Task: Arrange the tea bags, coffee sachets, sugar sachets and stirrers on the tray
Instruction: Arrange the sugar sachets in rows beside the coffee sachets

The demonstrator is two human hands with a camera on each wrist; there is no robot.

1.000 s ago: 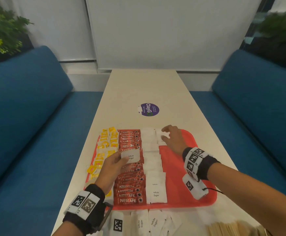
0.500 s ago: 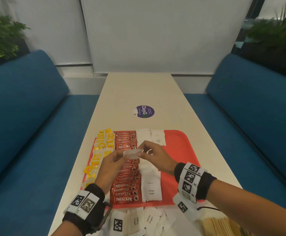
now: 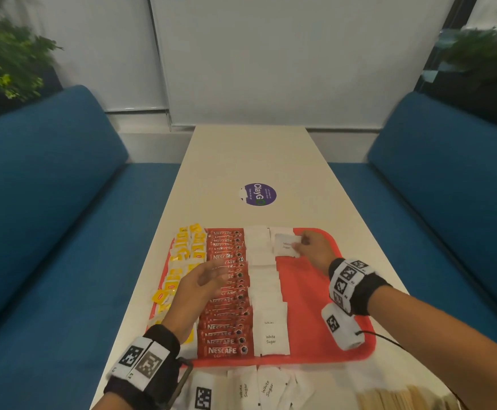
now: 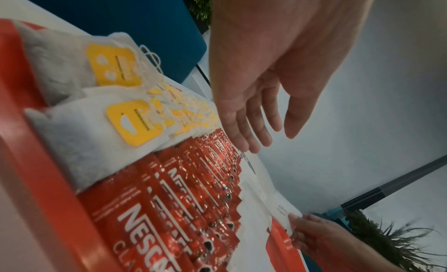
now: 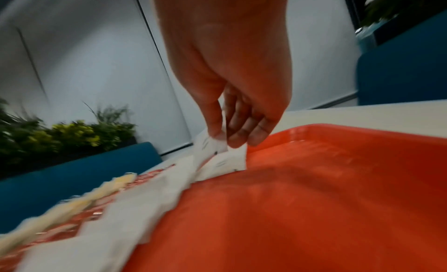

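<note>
A red tray [image 3: 309, 291] holds a column of yellow-tagged tea bags [image 3: 182, 255], a column of red Nescafe coffee sachets [image 3: 226, 318] and a column of white sugar sachets [image 3: 266, 294]. My right hand [image 3: 309, 247] pinches one white sugar sachet [image 3: 285, 246] at the tray's far end, beside the sugar column; in the right wrist view the sachet [image 5: 215, 145] is between thumb and fingers. My left hand [image 3: 209, 276] hovers over the coffee sachets with fingers relaxed and holds nothing [image 4: 256, 134]. Wooden stirrers [image 3: 395, 399] lie off the tray at the near right.
Loose white sugar sachets [image 3: 259, 389] lie on the table in front of the tray. A purple round sticker [image 3: 258, 194] sits on the table [image 3: 250, 155] beyond it. Blue benches [image 3: 43, 202] run along both sides.
The sugar sachet passed from my left hand to my right. The right hand carried it to the tray's far end; the left hand now hovers without anything in it.
</note>
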